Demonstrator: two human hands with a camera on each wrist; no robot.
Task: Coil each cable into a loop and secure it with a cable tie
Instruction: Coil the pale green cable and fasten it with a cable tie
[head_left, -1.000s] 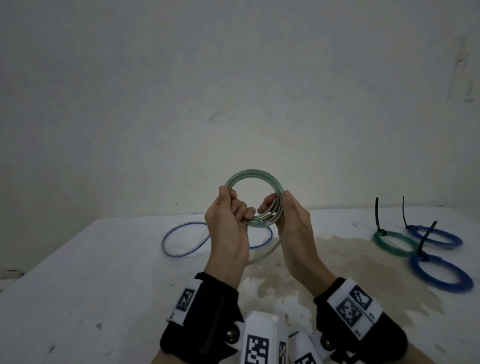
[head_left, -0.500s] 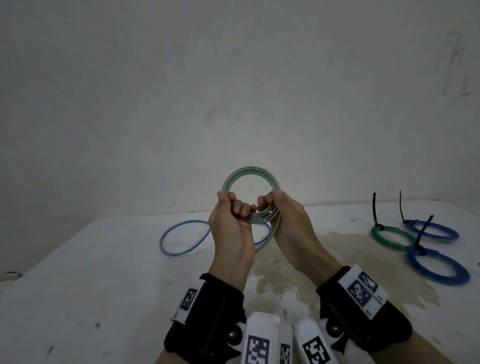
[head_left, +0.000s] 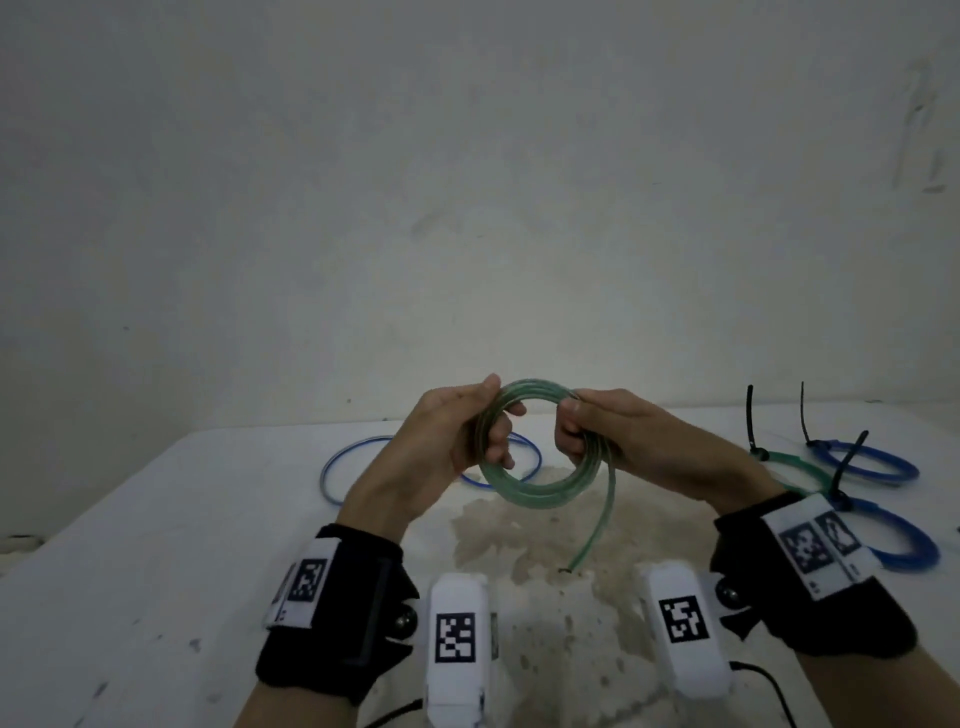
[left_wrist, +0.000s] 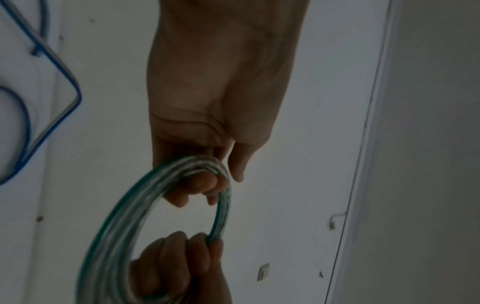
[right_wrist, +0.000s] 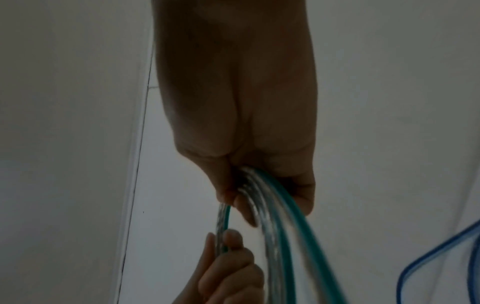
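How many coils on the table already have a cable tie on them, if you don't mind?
3, all at the table's right: a green coil, a blue coil behind it, and a nearer blue coil.

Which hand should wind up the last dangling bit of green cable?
Probably the right hand: the loose tail hangs just below it, while the left hand grips the green coil's other side and can steady it.

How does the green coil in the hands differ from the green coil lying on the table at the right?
The held green coil is up off the table, gripped by the left hand and right hand; the tabled green coil lies flat. The held one has no tie and a loose tail; the tabled one carries a black tie. Both are green loops.
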